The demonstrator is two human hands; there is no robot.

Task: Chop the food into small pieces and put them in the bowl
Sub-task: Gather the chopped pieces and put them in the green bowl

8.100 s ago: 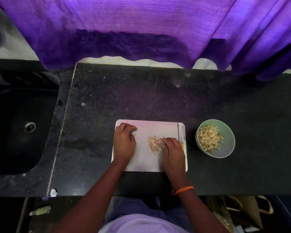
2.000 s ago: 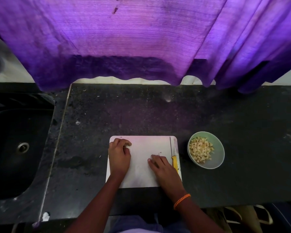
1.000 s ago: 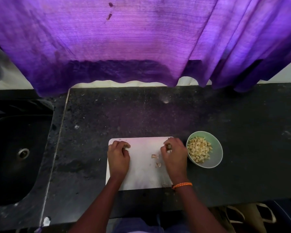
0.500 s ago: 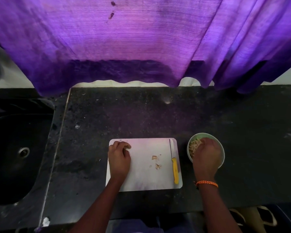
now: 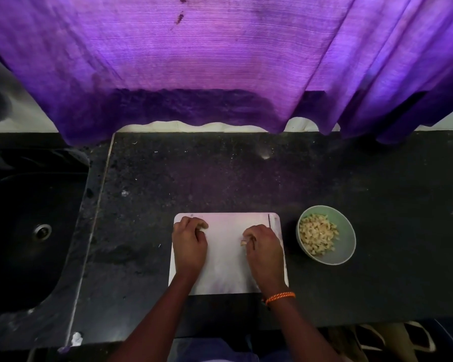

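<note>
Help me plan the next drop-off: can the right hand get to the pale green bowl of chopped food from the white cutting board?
Probably yes. The right hand sits at the board's right side; the bowl stands just beyond on bare black counter, nothing between.

We see a dark speckled countertop (image 5: pixel 220 178) — on it lie a white cutting board (image 5: pixel 225 270) and a pale green bowl (image 5: pixel 347 246). They sit just apart.
</note>
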